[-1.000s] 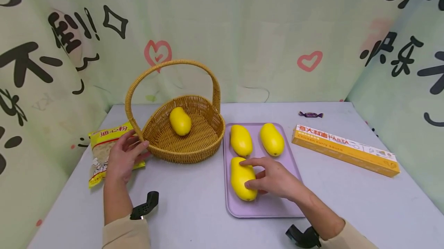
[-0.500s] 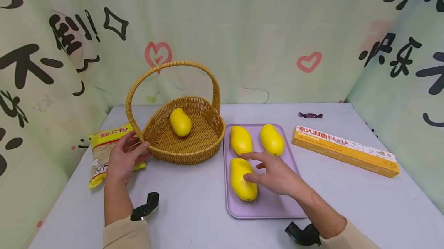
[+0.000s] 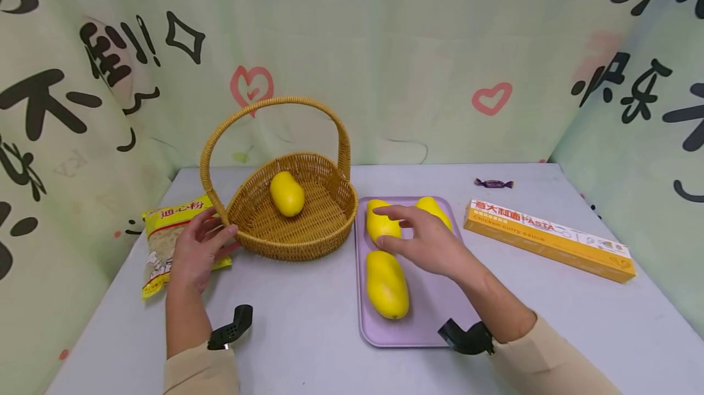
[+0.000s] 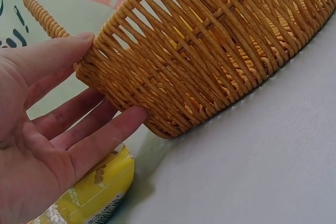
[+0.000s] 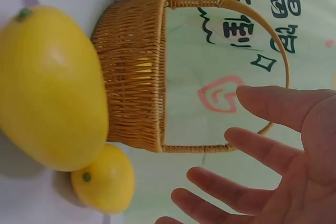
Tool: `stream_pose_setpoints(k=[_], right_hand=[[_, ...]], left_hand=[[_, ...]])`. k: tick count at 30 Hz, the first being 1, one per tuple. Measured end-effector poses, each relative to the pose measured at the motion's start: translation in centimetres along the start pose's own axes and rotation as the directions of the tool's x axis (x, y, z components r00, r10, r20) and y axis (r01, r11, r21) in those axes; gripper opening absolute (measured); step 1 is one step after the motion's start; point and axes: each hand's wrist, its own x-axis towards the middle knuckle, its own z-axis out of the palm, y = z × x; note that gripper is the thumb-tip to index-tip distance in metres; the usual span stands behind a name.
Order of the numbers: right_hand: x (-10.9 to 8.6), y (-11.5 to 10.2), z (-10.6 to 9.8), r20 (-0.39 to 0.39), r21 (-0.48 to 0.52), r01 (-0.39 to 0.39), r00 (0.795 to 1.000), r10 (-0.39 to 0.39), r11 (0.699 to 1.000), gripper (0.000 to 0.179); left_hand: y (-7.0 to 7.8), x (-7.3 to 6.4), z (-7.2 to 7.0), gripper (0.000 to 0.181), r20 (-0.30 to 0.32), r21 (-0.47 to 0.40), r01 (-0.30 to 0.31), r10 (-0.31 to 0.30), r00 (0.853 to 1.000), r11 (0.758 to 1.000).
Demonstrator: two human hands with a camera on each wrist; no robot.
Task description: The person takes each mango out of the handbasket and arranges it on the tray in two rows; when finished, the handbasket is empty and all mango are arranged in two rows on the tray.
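My left hand (image 3: pixel 195 251) holds the left side of a wicker basket (image 3: pixel 297 252), thumb on the rim and fingers against the outer weave, as the left wrist view shows. One yellow mango (image 3: pixel 287 193) lies inside the basket. On a lilac tray (image 3: pixel 426 315) are three more: a near mango (image 3: pixel 387 288), a back left mango (image 3: pixel 378 224) and a back right mango (image 3: pixel 433 205). My right hand (image 3: pixel 423 239) hovers over the tray with nothing in it, fingers apart, partly hiding the back two. The right wrist view has a large mango (image 5: pixel 52 87) beside the spread fingers.
Behind the left hand lies a yellow bag of pasta (image 3: pixel 159 254). Right of the tray sits a long orange pasta box (image 3: pixel 550 239), with a wrapped candy (image 3: pixel 494 183) farther back. A printed curtain (image 3: pixel 418 77) encloses the white table.
My right hand has left the near mango and risen away toward the back of the tray. The near mango stays in place. My left hand keeps its hold on the basket.
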Motion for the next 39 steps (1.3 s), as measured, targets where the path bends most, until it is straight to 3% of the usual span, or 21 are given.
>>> stream_pose_setpoints(k=[10, 17, 31, 39], right_hand=[[1.8, -1.6, -1.6, -0.007, 0.041, 0.003, 1.0, -0.003, 0.999, 0.052], [3.6, -3.2, -2.4, 0.012, 0.144, 0.019, 1.0, -0.021, 0.989, 0.053], [7.7, -5.7, -2.2, 0.131, 0.173, -0.004, 0.991, -0.019, 0.985, 0.054], [10.9, -7.4, -1.4, 0.2, 0.169, -0.032, 0.98, -0.002, 0.985, 0.053]], left_hand=[[-0.1, 0.2, 0.1, 0.076, -0.001, 0.0, 0.0, 0.0, 1.0, 1.0], [0.0, 0.3, 0.1, 0.077, -0.008, 0.001, 0.005, -0.005, 1.0, 1.0], [-0.1, 0.3, 0.1, 0.078, 0.023, 0.007, 0.001, -0.002, 1.0, 1.0], [0.0, 0.2, -0.1, 0.077, 0.011, 0.006, 0.004, -0.004, 1.0, 1.0]])
